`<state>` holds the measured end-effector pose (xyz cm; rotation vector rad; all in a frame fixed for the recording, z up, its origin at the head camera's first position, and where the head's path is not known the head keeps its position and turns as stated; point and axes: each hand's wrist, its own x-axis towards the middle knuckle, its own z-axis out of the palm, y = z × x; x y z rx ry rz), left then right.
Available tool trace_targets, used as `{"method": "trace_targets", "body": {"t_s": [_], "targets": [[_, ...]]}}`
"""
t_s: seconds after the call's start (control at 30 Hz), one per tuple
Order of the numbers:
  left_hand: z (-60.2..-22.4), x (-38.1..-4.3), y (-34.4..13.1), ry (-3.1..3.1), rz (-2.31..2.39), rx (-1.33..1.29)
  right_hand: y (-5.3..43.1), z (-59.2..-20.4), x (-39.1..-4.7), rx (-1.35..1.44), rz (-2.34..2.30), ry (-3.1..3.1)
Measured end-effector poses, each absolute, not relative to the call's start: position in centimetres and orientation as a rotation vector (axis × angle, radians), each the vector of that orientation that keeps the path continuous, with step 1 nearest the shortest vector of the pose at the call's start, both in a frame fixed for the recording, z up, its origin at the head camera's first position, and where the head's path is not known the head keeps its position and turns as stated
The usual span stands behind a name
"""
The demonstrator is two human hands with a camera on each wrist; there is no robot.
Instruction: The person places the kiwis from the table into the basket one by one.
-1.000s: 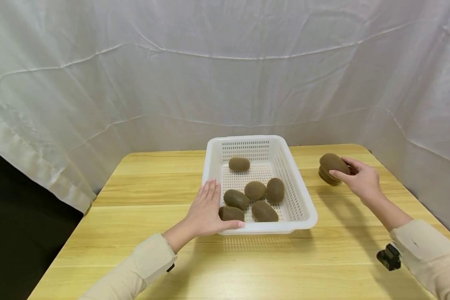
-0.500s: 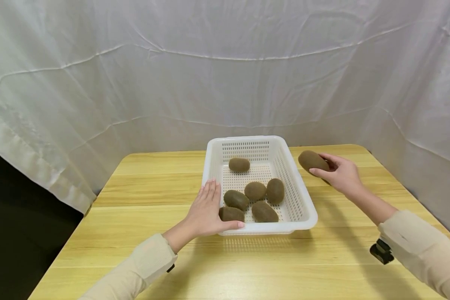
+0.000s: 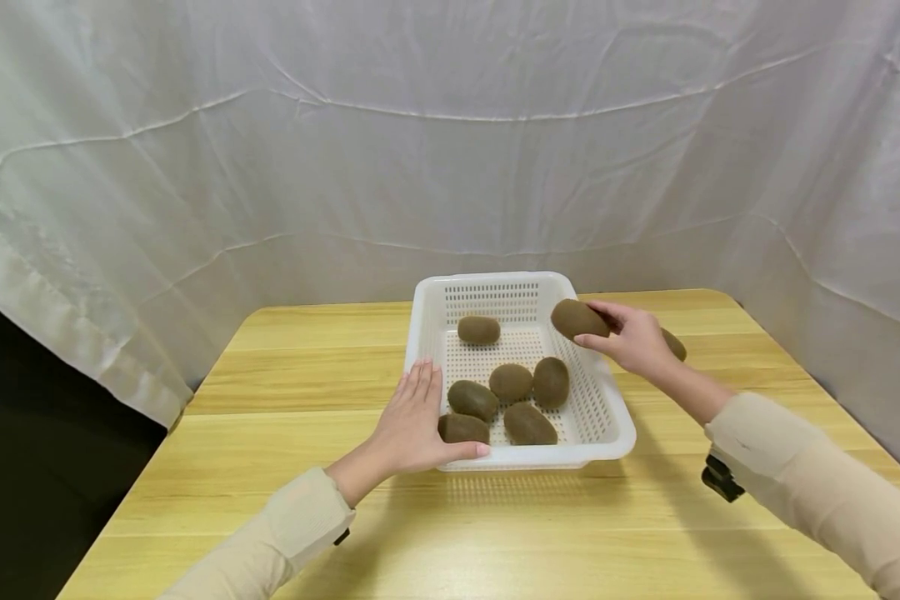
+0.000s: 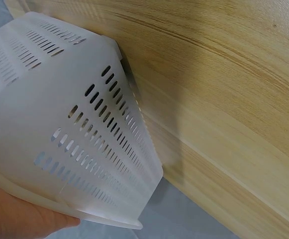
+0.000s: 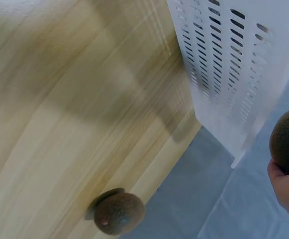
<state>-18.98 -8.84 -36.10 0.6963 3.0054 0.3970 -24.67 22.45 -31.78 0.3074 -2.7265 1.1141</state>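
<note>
My right hand (image 3: pixel 633 337) grips a brown kiwi (image 3: pixel 579 320) between thumb and fingers, held over the right rim of a white plastic basket (image 3: pixel 615 400). The same kiwi (image 5: pixel 288 139) shows at the right edge of the right wrist view, with part of the hand below it. My left hand (image 3: pixel 411 425) rests on the basket's near left corner, fingers straight over the left rim and thumb along the front rim. Inside the basket lie several kiwis, one kiwi (image 3: pixel 478 330) towards the back and the others grouped near the front.
Another kiwi (image 3: pixel 673 343) lies on the wooden table (image 3: pixel 307 358) to the right of the basket, partly hidden behind the right hand. A pale curtain (image 3: pixel 450 167) hangs along the back and sides of the table.
My right hand has lifted the kiwi from beside another one on the table and carried it left to the basket's rim. The left hand and basket have stayed put.
</note>
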Motion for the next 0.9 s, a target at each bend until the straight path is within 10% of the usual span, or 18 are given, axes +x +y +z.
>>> {"method": "trace_targets", "body": {"t_s": [0.9], "targets": [[-36.1, -19.0, -8.8, 3.014, 0.382, 0.691, 20.1, -34.6, -27.3, 0.394, 1.024, -2.750]]}}
